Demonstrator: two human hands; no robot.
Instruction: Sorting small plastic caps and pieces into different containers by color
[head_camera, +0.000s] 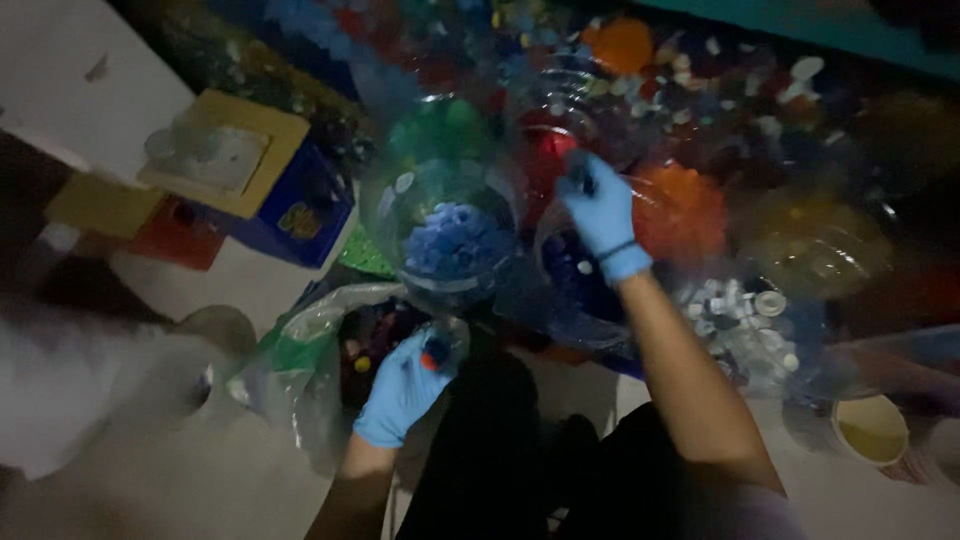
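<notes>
Beside our left hand (402, 390) we find a bag (310, 350), beyond it a jar (445, 235) left of our right hand (603, 215), caps (740, 310) to its right.

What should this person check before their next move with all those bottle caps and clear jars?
1. Both hands gloved: ok. The left hand and the right hand both wear blue gloves.
2. Right hand's grip: ok. It pinches a small dark cap above the jars.
3. Left hand's hold: ok. It holds a small item with a red-orange top over the plastic bag.
4. Jar of blue caps upright and open: ok.
5. Which jar lies under the right hand: cannot tell, the picture is blurred.
6. Lighting: not ok, the scene is dim and colours are hard to sort.
</notes>
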